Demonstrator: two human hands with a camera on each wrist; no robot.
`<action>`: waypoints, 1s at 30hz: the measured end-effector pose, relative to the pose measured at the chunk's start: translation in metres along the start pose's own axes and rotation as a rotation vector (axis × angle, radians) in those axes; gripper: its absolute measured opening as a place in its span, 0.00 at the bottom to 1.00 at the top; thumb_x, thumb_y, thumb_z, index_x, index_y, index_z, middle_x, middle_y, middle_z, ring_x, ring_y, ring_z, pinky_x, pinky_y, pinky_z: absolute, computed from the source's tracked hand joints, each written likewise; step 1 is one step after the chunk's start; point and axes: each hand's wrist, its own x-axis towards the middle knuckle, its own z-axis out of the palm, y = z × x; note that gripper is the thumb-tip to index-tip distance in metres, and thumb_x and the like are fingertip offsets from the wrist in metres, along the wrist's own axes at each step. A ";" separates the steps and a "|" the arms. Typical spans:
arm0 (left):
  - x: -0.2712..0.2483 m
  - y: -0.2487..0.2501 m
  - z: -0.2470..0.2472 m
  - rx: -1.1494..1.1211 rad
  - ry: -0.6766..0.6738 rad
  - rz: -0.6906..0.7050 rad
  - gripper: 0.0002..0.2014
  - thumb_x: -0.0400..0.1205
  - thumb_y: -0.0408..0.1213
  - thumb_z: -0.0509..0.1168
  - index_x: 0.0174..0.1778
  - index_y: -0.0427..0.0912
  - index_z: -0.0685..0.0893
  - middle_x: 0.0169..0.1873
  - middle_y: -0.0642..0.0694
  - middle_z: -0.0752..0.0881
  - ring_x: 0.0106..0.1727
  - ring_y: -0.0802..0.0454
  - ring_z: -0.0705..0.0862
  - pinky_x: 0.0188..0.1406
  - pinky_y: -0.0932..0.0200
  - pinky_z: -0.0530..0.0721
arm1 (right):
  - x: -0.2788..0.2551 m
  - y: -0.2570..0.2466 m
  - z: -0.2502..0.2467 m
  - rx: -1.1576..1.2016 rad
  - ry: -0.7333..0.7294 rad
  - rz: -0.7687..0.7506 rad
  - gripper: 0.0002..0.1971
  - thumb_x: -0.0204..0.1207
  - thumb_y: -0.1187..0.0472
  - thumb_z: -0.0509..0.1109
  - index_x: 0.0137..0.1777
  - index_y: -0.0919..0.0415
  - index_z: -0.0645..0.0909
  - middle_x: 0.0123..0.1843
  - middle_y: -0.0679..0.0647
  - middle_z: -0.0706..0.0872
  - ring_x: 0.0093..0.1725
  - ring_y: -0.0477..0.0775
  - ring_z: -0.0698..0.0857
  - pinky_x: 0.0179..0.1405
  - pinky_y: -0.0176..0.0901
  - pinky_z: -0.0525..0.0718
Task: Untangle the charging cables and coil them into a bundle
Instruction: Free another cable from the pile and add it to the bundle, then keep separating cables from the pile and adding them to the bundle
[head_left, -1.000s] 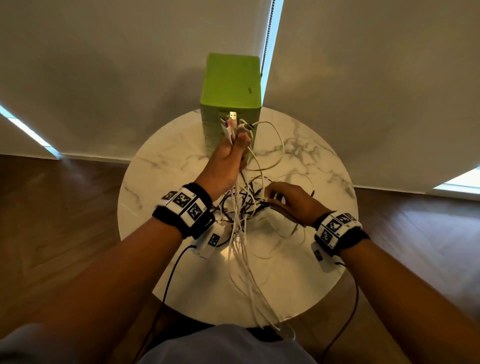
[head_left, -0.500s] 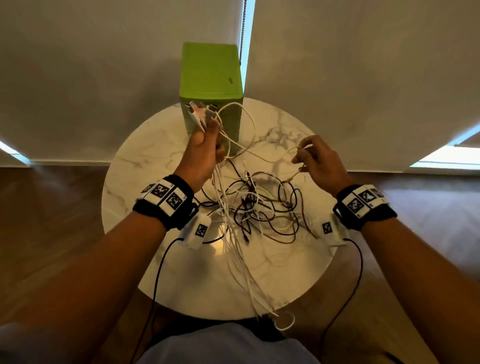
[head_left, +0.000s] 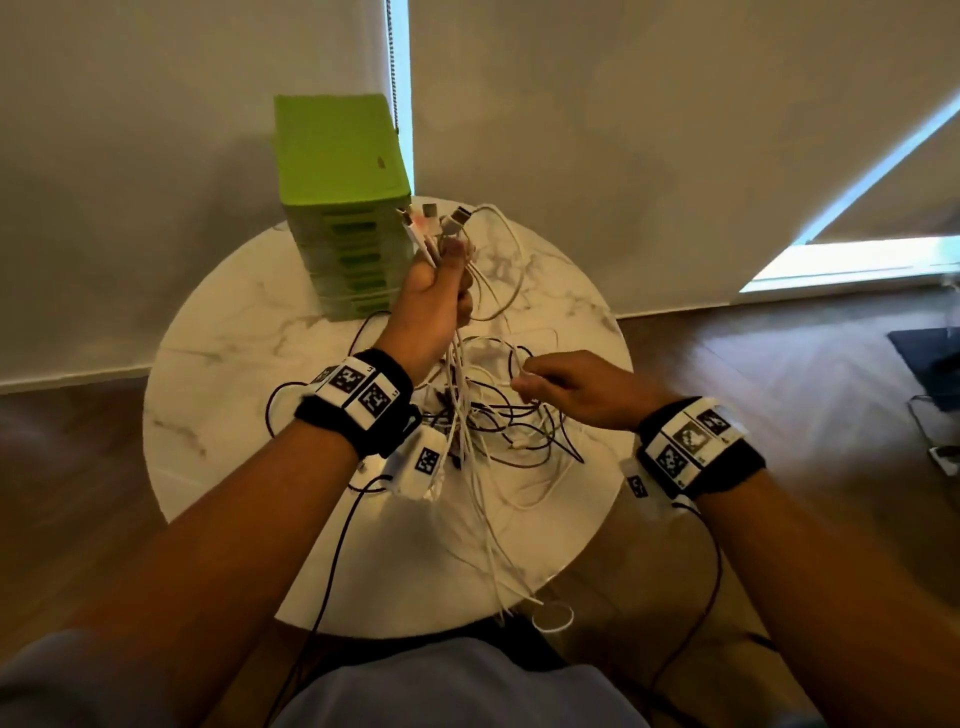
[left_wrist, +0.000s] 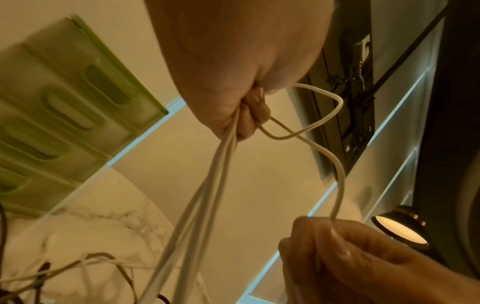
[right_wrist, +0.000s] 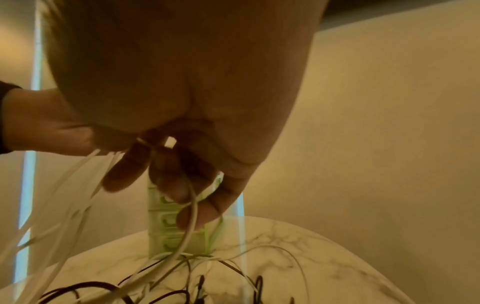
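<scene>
My left hand (head_left: 434, 299) is raised above the round marble table (head_left: 218, 374) and grips a bunch of white cables (left_wrist: 207, 181). Several plug ends (head_left: 441, 221) stick up out of the fist. The white strands hang down past the table's near edge (head_left: 493, 561). My right hand (head_left: 561, 387), lower and to the right, pinches one white cable (right_wrist: 191, 207) that loops up to the left fist (left_wrist: 335, 156). Below both hands a tangle of black and white cables (head_left: 498, 421) lies on the tabletop.
A green plastic drawer unit (head_left: 343, 208) stands at the table's far edge, just behind my left hand. Window blinds (head_left: 623, 104) hang close behind the table. Dark wood floor (head_left: 779, 389) surrounds it, with some items (head_left: 930, 358) at the far right.
My right hand has dropped from its raised spot at the right and come in toward the tangle, holding a white cable. The left hand stays up with its bunch; the camera view shifted.
</scene>
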 end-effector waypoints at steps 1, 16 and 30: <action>-0.002 0.000 0.008 0.001 -0.020 0.001 0.14 0.92 0.49 0.53 0.56 0.43 0.76 0.24 0.58 0.65 0.26 0.60 0.62 0.25 0.64 0.63 | -0.011 0.000 -0.001 0.020 0.068 0.026 0.17 0.87 0.40 0.57 0.42 0.46 0.78 0.36 0.43 0.81 0.40 0.42 0.80 0.45 0.38 0.78; -0.045 -0.038 0.037 0.140 -0.176 -0.047 0.15 0.93 0.49 0.51 0.56 0.42 0.76 0.27 0.57 0.66 0.26 0.60 0.68 0.26 0.66 0.69 | -0.173 0.107 0.146 0.041 -0.118 0.797 0.16 0.88 0.48 0.61 0.60 0.56 0.85 0.57 0.56 0.89 0.54 0.55 0.86 0.46 0.37 0.77; -0.055 -0.068 0.059 0.187 -0.322 -0.064 0.09 0.93 0.42 0.55 0.57 0.40 0.73 0.30 0.54 0.69 0.28 0.56 0.67 0.26 0.64 0.68 | -0.100 -0.006 0.079 0.381 0.302 0.237 0.40 0.78 0.43 0.74 0.84 0.46 0.56 0.56 0.49 0.88 0.56 0.42 0.85 0.62 0.38 0.80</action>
